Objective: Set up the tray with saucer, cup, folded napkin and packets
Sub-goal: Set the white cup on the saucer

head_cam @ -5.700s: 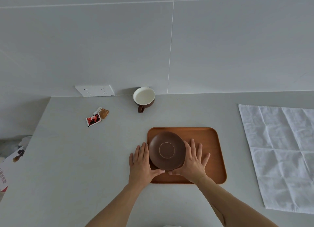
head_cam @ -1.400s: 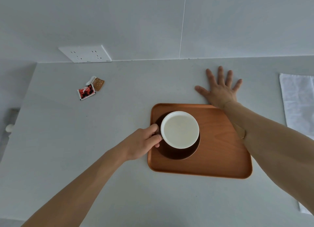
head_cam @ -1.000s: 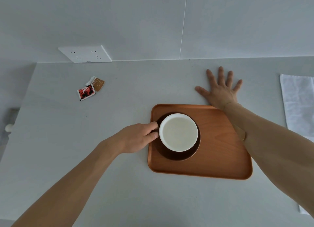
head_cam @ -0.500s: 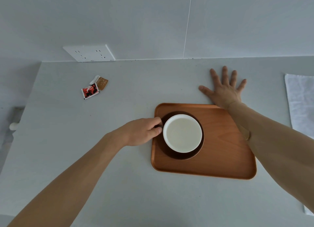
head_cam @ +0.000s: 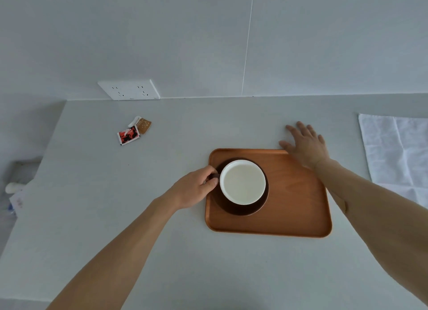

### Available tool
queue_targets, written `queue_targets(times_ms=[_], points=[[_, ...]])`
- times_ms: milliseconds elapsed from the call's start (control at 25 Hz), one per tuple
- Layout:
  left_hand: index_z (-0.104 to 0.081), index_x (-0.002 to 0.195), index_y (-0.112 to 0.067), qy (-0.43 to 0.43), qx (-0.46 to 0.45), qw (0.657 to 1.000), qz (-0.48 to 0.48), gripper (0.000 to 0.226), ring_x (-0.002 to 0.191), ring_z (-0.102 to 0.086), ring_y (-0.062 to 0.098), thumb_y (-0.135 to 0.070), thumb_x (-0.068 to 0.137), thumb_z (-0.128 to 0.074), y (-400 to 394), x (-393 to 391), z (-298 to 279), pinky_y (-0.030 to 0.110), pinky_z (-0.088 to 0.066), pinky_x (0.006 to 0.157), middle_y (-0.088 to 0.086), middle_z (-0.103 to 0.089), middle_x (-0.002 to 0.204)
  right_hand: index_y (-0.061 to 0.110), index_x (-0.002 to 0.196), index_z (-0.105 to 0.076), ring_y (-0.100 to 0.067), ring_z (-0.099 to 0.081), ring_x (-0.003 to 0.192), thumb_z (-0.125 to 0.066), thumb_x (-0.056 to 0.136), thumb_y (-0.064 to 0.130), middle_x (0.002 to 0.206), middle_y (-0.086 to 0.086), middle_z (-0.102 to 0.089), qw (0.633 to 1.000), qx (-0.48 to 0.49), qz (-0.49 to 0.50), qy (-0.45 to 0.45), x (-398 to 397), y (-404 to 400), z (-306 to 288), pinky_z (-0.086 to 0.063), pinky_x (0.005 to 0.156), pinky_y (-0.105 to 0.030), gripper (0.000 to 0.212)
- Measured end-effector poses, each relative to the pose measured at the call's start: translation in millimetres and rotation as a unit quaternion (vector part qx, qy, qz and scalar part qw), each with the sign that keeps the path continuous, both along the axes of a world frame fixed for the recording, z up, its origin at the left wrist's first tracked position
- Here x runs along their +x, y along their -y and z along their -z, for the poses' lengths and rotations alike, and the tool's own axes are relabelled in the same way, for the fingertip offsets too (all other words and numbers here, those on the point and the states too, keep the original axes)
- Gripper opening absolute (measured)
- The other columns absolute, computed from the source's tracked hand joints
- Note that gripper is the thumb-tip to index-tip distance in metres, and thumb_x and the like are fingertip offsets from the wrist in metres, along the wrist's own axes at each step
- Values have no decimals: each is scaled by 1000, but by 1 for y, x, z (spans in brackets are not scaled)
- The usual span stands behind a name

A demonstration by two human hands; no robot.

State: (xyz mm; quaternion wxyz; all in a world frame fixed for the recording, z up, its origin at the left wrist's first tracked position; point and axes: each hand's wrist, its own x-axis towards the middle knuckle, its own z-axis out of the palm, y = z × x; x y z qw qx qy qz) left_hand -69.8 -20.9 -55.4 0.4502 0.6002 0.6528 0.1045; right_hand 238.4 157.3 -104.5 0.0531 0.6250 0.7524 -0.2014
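Note:
A brown cup (head_cam: 242, 182) with a white inside stands on the dark brown saucer (head_cam: 243, 209), in the left half of the wooden tray (head_cam: 298, 207). My left hand (head_cam: 193, 189) grips the cup's handle at the tray's left edge. My right hand (head_cam: 304, 145) hovers with fingers spread over the tray's far right corner, holding nothing. Two packets, one red (head_cam: 128, 135) and one orange-brown (head_cam: 143, 124), lie on the counter far left of the tray. A white napkin (head_cam: 398, 152) lies unfolded at the right edge.
The grey counter (head_cam: 115, 205) ends at a white wall with a double socket plate (head_cam: 129, 89) behind the packets. The counter's left edge drops off, with blurred items (head_cam: 14, 189) below.
My left hand has lowered the cup onto the saucer and still holds the handle. My right hand lifted off the counter and drew back towards the tray's corner.

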Motion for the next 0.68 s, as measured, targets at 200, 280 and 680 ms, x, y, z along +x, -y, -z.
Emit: queue_targets(times_ms=[200, 280, 680], points=[[-54, 116, -32, 49, -7, 996, -78, 23, 83, -60, 11, -40, 95, -49, 9, 5, -1, 30, -48, 80, -4, -62, 94, 28, 146, -34, -24, -9, 150, -35, 100, 50, 160, -2, -24, 996, 78, 41, -29, 6, 84, -20, -10, 120, -50, 51], [-52, 124, -30, 64, -14, 991, -116, 31, 80, -63, 13, -40, 94, -52, 14, 7, -1, 31, -49, 81, 2, -64, 92, 25, 142, -43, -22, -15, 148, -41, 99, 45, 157, -2, -31, 993, 95, 47, -47, 4, 111, -28, -13, 119, -46, 47], [-55, 125, -23, -101, 99, 973, -184, 35, 104, -56, 17, -38, 93, -48, 33, 14, -10, 40, -48, 88, 0, -59, 116, 24, 102, -69, -16, -39, 136, -49, 97, 41, 137, 6, -56, 993, 110, -15, -28, -10, 176, -51, -19, 118, -43, 26]])
